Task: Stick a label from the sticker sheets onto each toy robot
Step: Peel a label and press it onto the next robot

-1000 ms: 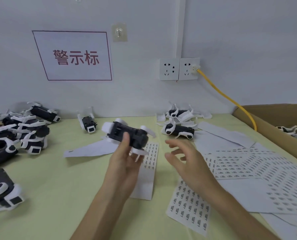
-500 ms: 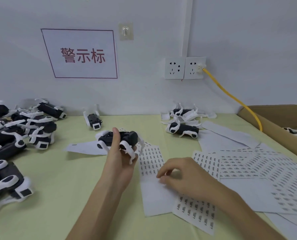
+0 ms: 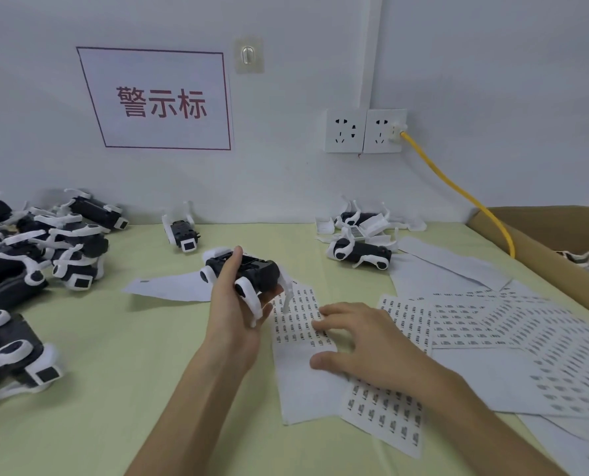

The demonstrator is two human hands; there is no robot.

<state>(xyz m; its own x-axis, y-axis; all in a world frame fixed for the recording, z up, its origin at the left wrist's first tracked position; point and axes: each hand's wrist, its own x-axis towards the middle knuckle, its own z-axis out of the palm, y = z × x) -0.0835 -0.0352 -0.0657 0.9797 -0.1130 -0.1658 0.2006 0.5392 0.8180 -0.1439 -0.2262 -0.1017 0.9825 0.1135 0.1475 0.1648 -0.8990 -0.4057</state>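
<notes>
The left hand [image 3: 233, 321] is gripping one toy robot [image 3: 252, 269], with the thumb across its black body and the fingers curled beneath. It is holding the robot above the table [image 3: 131, 355], just left of the narrow sticker sheet [image 3: 296, 319]. The right hand [image 3: 361, 341] is resting on that sheet with fingers spread and only slightly bent. Its fingertips [image 3: 320, 326] are touching the printed rows, and it is clamping nothing. Whether a label is lifting under them cannot be determined.

The step in hand appears to be label pick-up. The next move is calling for one fingertip to catch a single label's edge, peel it clear without dragging its neighbours, and carry it left to the held robot.

More robots are lying in a pile [image 3: 63, 249] at the far left. Further sheets [image 3: 492, 321] are lying fanned out at the right.
</notes>
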